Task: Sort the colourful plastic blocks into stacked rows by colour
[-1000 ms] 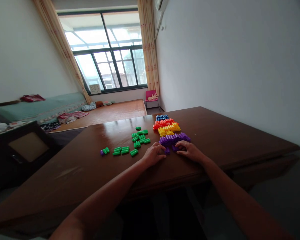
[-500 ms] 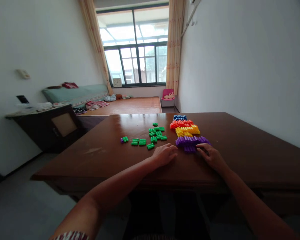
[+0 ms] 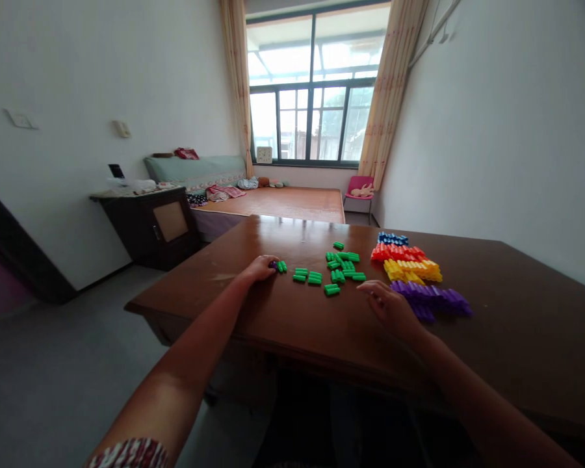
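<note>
My left hand (image 3: 260, 268) is at the left end of the loose pieces, its fingers closed on a small purple plastic block (image 3: 273, 264). Right beside that block lies a green block (image 3: 282, 266) of the same ribbed kind. My right hand (image 3: 384, 303) hovers low over the table with nothing in it, fingers stretched out toward the scattered green blocks (image 3: 339, 276). Close by its wrist side is a row of purple blocks (image 3: 431, 298). Behind this come grouped yellow blocks (image 3: 413, 270), red blocks (image 3: 397, 252) and blue blocks (image 3: 392, 238).
Everything lies on a glossy brown table (image 3: 292, 325). Beyond it stand a bed (image 3: 297, 200), a pink chair (image 3: 359, 185) with a soft toy, and a dark cabinet (image 3: 149, 224) to the left. A white wall (image 3: 507, 143) runs along the right.
My left hand has gone from beside the purple row over to the lone purple block at the left. The right hand has left the purple row, moving left. The view has swung left.
</note>
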### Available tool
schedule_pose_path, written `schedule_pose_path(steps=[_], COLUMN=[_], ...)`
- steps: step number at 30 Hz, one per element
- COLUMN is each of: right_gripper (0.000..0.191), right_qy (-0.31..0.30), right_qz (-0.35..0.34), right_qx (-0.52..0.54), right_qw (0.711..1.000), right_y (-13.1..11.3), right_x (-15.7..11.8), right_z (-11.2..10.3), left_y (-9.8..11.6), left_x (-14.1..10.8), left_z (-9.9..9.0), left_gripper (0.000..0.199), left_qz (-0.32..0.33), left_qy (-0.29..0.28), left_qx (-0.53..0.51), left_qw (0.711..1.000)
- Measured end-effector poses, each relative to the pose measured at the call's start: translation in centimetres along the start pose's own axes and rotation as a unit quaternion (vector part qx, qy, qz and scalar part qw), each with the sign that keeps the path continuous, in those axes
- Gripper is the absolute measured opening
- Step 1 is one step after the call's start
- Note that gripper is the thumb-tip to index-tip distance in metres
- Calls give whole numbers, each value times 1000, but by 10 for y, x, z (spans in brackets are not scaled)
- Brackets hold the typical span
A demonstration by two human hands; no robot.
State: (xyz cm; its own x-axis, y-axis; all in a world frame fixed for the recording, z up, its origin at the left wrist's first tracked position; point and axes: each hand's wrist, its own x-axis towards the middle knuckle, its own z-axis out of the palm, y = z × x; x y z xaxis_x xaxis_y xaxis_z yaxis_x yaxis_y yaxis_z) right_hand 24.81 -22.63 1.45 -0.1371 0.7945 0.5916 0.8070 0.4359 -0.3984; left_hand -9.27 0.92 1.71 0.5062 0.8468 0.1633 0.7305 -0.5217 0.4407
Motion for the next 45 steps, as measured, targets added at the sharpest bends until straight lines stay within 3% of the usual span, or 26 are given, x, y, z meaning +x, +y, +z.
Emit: schedule_pose_path(steps=[4, 7, 9, 13, 16, 19, 22, 26, 28, 31, 34, 38, 42, 45], right_gripper=[25, 24, 23, 30, 36, 36, 35, 35, 33, 26, 26, 34, 31, 26], right_qy=[-40, -63, -62, -22, 13, 49, 81, 112, 101, 72, 67, 70, 105, 63], right_qz=[-1, 16, 49, 135, 160, 173, 191, 259, 301, 342, 351, 331, 249, 185], right_qx=[27, 58, 87, 187, 264, 266, 207, 69, -5, -103, -191, -243, -207, -106], right_qw=[999, 996, 993, 973, 951, 947, 956, 957, 948, 931, 914, 909, 940, 975], right_y=[-9, -14, -18, -28, -30, -20, 5, 50, 67, 80, 82, 73, 55, 35], right_x=[8, 10, 15, 34, 45, 39, 11, -48, -73, -90, -88, -83, -75, -51], right_z=[18, 24, 26, 33, 36, 23, -14, -75, -91, -91, -80, -76, -75, -60], left_y=[-4, 13, 39, 115, 167, 193, 185, 138, 115, 94, 90, 81, 56, 51], left_x=[-8, -10, -11, -18, -26, -29, -27, -16, -10, -4, -3, -3, -2, 3], left_z=[14, 17, 19, 32, 48, 60, 60, 45, 40, 42, 46, 32, 15, 20], left_gripper=[40, 43, 50, 52, 48, 50, 54, 34, 32, 34, 38, 54, 91, 102], left_qz=[-31, 25, 108, 261, 319, 352, 370, 319, 288, 264, 244, 155, 28, 32], left_qy=[118, 162, 150, 90, 105, 102, 61, 60, 63, 59, 53, 33, -65, -137], left_qx=[-74, -121, -155, -171, -154, -122, -77, -15, 10, 29, 49, 110, 151, 138], left_qw=[990, 979, 970, 946, 929, 922, 924, 946, 955, 962, 967, 981, 986, 980])
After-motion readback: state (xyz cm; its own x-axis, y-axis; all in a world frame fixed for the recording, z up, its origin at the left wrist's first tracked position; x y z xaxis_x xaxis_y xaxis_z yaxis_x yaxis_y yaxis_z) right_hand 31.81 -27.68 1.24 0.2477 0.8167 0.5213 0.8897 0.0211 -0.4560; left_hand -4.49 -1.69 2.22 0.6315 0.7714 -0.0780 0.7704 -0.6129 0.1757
